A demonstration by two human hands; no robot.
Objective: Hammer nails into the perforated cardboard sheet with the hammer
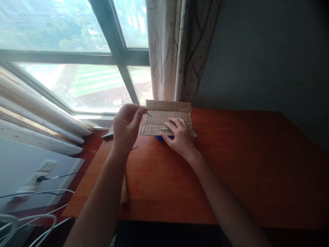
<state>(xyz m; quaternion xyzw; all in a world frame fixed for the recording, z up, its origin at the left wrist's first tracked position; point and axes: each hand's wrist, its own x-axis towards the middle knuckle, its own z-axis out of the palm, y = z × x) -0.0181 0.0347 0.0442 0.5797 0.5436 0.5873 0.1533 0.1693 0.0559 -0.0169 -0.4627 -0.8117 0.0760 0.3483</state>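
Note:
A brown perforated cardboard piece (167, 115), folded in steps, rests on the far edge of the wooden table (231, 164). My right hand (180, 135) lies on its lower part, fingers curled and pressing it down, over a blue object (159, 138) beneath it. My left hand (127, 127) is raised just left of the cardboard, thumb and forefinger pinched on a thin dark pin (148, 113) whose tip is at the cardboard's left edge. Another small pin (134, 148) lies on the table below my left hand.
A window (77, 68) and patterned curtain (180, 51) stand behind the table. A grey flat object (107, 135) lies at the table's left edge. A wall socket (41, 171) with plugged cables (38, 219) is lower left. A dark wall is on the right.

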